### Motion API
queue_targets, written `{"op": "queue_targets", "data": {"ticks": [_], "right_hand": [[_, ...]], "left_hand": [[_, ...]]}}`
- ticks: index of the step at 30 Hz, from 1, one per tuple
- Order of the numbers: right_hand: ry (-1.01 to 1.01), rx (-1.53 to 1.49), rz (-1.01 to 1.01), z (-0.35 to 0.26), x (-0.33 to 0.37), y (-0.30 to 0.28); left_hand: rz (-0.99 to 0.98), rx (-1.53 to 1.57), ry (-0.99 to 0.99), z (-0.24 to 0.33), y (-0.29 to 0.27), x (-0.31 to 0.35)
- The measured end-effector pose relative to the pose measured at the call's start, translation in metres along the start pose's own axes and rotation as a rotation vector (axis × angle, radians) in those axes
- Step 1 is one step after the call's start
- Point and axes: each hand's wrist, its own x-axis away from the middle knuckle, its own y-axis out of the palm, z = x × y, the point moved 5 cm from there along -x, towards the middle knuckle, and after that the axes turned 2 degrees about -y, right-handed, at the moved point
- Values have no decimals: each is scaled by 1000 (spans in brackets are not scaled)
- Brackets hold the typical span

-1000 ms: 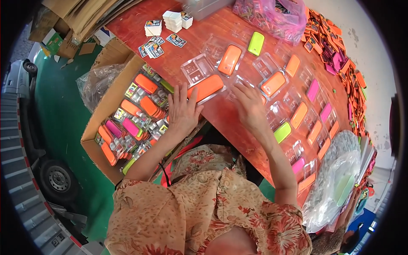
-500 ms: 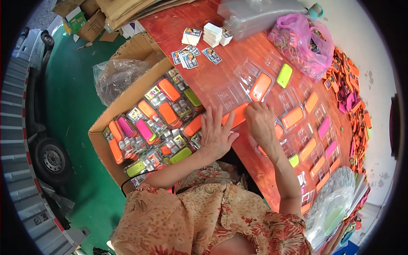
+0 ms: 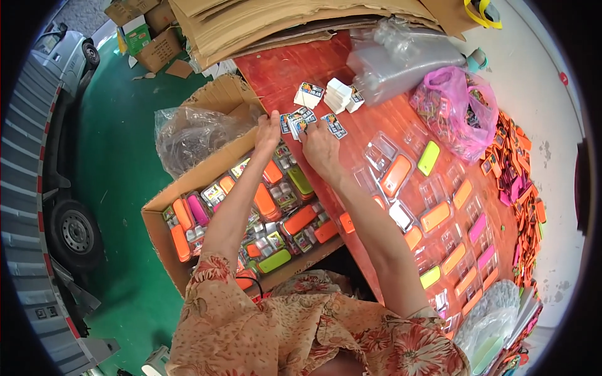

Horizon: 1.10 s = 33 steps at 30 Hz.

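Red table (image 3: 362, 122) free between loose cards (image 3: 300, 119) and clear trays (image 3: 380, 150), card stacks (image 3: 337, 96) and pink bag (image 3: 453, 113) blocking beyond

Two hands: one left hand (image 3: 268, 130), one right hand (image 3: 321, 145). One surface (image 3: 269, 69). Three stacks (image 3: 338, 97) of cards, plus two loose groups of cards (image 3: 301, 116), overlapping too much to count singly. Among the spread-out cases on the surface, two green cases (image 3: 429, 158), at least two pink cases (image 3: 478, 228) and at least eight orange cases (image 3: 436, 216). One open carton (image 3: 188, 186), holding at least two green, one pink and six orange cases. One pink bag (image 3: 439, 81). One vehicle (image 3: 31, 188), two wheels (image 3: 78, 233) showing. The heap (image 3: 532, 219) by the wall is too dense to count.
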Motion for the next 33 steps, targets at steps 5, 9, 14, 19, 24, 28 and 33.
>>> {"op": "queue_targets", "data": {"ticks": [5,9,14,19,24,28,33], "right_hand": [[-87,4,-9,-8,2,3],[-108,12,-45,-6,3,3],[-171,7,-54,-9,4,8],[-192,-83,-200,-9,-3,1],[-320,8,-55,-15,-29,-4],[-277,144,-180,-5,-39,9],[-258,157,-186,-7,-35,8]], "left_hand": [[-111,371,-274,-13,26,-8],[-464,719,-396,-4,45,14],[-251,784,-237,-2,45,17],[-126,706,-286,-11,42,17],[-238,752,-327,2,40,30],[-245,889,-268,11,38,39],[-176,912,-189,0,38,41]]}}
